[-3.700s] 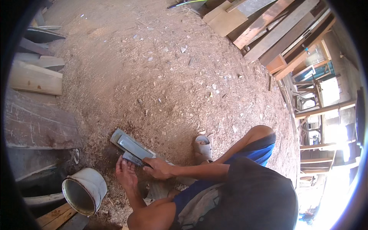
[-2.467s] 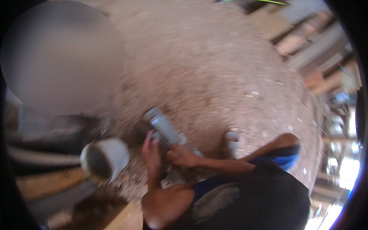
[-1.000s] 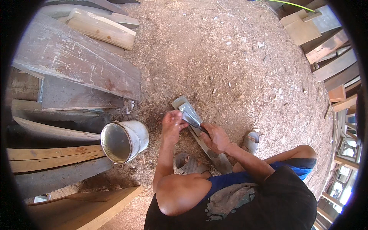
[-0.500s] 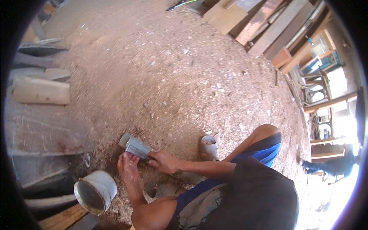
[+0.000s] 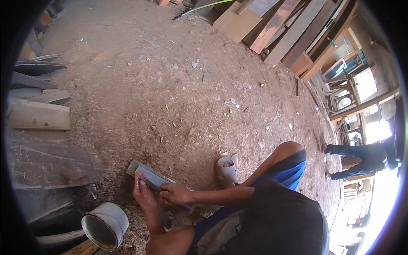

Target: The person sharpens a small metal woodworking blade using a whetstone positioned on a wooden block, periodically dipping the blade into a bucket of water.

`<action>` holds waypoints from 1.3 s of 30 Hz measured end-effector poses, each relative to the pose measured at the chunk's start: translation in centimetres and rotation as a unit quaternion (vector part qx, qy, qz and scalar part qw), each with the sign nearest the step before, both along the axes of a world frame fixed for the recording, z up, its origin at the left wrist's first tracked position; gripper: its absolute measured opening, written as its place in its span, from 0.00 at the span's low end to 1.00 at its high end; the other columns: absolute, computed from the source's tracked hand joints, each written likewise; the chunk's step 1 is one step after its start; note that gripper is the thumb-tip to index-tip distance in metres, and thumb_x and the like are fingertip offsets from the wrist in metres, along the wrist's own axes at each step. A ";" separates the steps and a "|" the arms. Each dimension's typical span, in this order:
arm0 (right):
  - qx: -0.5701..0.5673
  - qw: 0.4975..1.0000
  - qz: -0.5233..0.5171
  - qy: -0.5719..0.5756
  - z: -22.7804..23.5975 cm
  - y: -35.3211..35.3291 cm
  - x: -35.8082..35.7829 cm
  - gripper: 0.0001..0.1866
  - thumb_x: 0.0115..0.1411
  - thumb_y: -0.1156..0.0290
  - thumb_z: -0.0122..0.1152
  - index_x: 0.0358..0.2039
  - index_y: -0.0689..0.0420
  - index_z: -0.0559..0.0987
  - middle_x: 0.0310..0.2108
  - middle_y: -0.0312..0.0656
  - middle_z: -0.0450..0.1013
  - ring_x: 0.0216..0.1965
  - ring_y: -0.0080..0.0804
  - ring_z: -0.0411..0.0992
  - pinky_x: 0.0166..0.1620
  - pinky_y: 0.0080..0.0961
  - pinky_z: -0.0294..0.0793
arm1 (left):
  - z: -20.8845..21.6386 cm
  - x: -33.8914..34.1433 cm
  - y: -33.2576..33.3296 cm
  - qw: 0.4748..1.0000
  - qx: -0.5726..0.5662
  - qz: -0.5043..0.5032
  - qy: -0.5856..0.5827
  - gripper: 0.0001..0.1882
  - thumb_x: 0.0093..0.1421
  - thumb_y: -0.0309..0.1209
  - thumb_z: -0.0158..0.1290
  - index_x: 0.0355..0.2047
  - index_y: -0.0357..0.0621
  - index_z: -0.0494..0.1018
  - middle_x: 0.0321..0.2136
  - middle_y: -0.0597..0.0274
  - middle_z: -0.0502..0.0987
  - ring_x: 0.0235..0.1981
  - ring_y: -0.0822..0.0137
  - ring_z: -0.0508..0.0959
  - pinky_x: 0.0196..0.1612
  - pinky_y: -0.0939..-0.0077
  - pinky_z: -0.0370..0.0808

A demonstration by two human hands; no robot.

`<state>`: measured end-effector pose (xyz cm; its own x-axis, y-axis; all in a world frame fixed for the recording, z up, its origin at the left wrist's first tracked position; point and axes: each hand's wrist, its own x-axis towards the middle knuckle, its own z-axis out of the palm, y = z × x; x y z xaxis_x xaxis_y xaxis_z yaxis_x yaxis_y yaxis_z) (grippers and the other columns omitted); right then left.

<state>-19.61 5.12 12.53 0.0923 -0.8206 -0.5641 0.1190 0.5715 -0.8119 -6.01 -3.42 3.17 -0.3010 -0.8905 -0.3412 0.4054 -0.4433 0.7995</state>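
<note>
A long grey block [image 5: 155, 176], like a sharpening stone, lies aslant on the ground in front of me. Over it, a flat dark metal blade [image 5: 149, 184] is tilted up, seen almost edge-on. My right hand [image 5: 176, 194] is closed around its near end. My left hand [image 5: 145, 195] has its fingers against the blade's far end, fingertips wet and pinkish. Whether the blade touches the block is hidden. To the left of my left hand stands a whitish bucket [image 5: 119, 216], its inside murky.
Boards [image 5: 40, 114] and dark slabs are stacked along the left. More planks [image 5: 293, 38] lean at the upper right, near a yellow-green hose [image 5: 204, 8]. Wood chips litter the dirt floor [image 5: 191, 114]. Another person in jeans [image 5: 361, 155] stands at the far right.
The blade has turned from showing its shiny flat face to nearly edge-on. My left fingers, spread beside it before, now close on it. The person at the right shows more clearly.
</note>
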 end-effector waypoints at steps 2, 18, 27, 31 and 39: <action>-0.003 1.000 -0.004 -0.011 -0.3 0.1 0.2 0.11 0.72 0.67 0.47 0.39 0.62 0.72 0.25 0.36 0.70 0.26 0.23 0.70 0.31 0.25 0.71 | -0.2 0.1 -0.1 1.000 -0.011 0.005 -0.004 0.24 0.71 0.24 0.46 0.66 0.30 0.61 0.62 0.45 0.68 0.61 0.59 0.71 0.64 0.66 0.68; -0.028 0.884 0.187 0.428 19.0 -0.9 -23.1 0.22 0.65 0.67 0.51 0.56 0.66 0.67 0.36 0.55 0.77 0.38 0.51 0.78 0.41 0.47 0.75 | 22.8 -8.7 -19.1 0.863 -0.288 -0.249 -0.330 0.21 0.64 0.33 0.59 0.54 0.36 0.73 0.44 0.56 0.80 0.47 0.66 0.79 0.52 0.71 0.74; 0.111 0.830 0.083 0.541 21.8 1.1 -21.2 0.32 0.64 0.71 0.46 0.70 0.54 0.56 0.42 0.61 0.77 0.48 0.60 0.77 0.49 0.54 0.75 | 11.6 -19.4 -10.8 0.878 0.023 -0.446 -0.176 0.17 0.64 0.34 0.60 0.49 0.38 0.74 0.30 0.65 0.77 0.28 0.73 0.77 0.30 0.79 0.73; 0.095 0.818 0.104 0.557 19.9 1.9 -20.9 0.32 0.63 0.71 0.47 0.68 0.58 0.58 0.39 0.60 0.78 0.46 0.59 0.77 0.47 0.51 0.75 | 11.3 -19.4 -10.7 0.810 -0.212 -0.447 -0.314 0.23 0.61 0.38 0.61 0.50 0.35 0.74 0.38 0.53 0.81 0.38 0.59 0.81 0.43 0.66 0.78; 0.092 0.814 0.165 0.550 19.8 0.6 -19.2 0.25 0.63 0.72 0.47 0.62 0.61 0.65 0.41 0.61 0.77 0.48 0.61 0.76 0.48 0.53 0.75 | 13.3 -15.1 -12.6 0.669 -0.388 -0.414 -0.480 0.28 0.56 0.45 0.59 0.51 0.37 0.76 0.45 0.42 0.80 0.49 0.46 0.79 0.53 0.58 0.74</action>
<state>-38.78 5.68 32.29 -0.3528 -0.7458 -0.5651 -0.8064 0.5487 -0.2207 -21.09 -16.02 16.45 -0.7747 -0.5754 -0.2621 -0.5874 0.5014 0.6353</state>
